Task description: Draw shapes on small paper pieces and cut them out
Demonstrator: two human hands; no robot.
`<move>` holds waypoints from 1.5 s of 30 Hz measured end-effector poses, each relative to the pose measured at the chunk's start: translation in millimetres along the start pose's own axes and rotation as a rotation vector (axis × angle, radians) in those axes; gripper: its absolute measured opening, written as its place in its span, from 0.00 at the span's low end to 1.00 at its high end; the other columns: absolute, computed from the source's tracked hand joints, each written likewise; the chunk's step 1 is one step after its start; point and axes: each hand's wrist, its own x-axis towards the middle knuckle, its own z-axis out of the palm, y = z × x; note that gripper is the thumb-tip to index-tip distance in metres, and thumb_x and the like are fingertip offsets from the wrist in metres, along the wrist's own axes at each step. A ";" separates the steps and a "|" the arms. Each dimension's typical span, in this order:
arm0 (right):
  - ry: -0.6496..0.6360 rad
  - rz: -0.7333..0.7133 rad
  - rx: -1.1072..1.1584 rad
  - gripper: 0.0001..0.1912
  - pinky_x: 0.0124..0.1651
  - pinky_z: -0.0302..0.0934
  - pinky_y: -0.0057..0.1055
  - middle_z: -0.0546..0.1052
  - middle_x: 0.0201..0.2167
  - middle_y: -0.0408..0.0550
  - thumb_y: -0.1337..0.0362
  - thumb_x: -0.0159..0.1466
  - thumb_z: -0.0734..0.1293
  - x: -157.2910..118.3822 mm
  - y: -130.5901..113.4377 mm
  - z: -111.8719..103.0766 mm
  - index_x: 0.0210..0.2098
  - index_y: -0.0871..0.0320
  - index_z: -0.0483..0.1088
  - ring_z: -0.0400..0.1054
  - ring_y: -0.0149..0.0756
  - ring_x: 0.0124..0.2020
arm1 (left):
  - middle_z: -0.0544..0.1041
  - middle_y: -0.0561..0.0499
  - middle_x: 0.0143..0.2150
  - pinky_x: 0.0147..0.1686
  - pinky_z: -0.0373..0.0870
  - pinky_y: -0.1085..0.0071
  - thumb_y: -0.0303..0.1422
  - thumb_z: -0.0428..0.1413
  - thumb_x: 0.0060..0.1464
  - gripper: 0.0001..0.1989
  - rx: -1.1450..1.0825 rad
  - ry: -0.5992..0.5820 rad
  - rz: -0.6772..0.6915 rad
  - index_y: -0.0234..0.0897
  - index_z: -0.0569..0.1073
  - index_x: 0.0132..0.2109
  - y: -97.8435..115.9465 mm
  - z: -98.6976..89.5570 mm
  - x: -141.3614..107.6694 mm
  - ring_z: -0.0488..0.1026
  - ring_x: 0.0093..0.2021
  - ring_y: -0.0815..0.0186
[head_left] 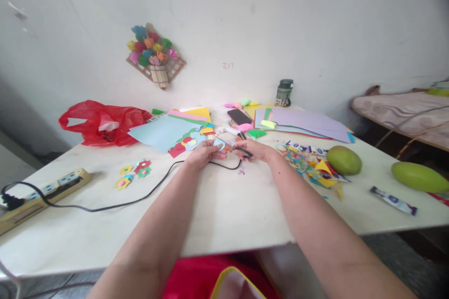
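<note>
Over the middle of the table, my left hand (204, 153) pinches a small light blue paper piece (219, 143). My right hand (258, 149) is closed round the black handles of a pair of scissors (246, 153), whose blades point left at the paper. The exact contact of blades and paper is too small to tell. Close beyond my left hand lie cut paper shapes (178, 148) in red, yellow and blue. Finished-looking paper flowers (142, 168) rest on the left. A heap of coloured paper scraps (321, 173) is right of my right forearm.
A black cable (154, 192) runs from the power strip (49, 191) to near my hands. Behind are a red plastic bag (105, 124), coloured paper sheets (298, 121), a phone (240, 117) and a bottle (284, 92). Green mangoes (343, 160) and a glue tube (393, 201) lie right.
</note>
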 end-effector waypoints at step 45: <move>0.203 -0.050 -0.483 0.19 0.28 0.53 0.26 0.68 0.23 0.40 0.57 0.45 0.73 -2.6 -10.4 -1.0 0.34 0.59 0.73 0.59 0.28 0.25 | 0.79 0.47 0.32 0.38 0.73 0.68 0.39 0.65 0.40 0.15 0.191 0.052 0.100 0.30 0.75 0.31 -1.9 -13.7 3.2 0.76 0.31 0.65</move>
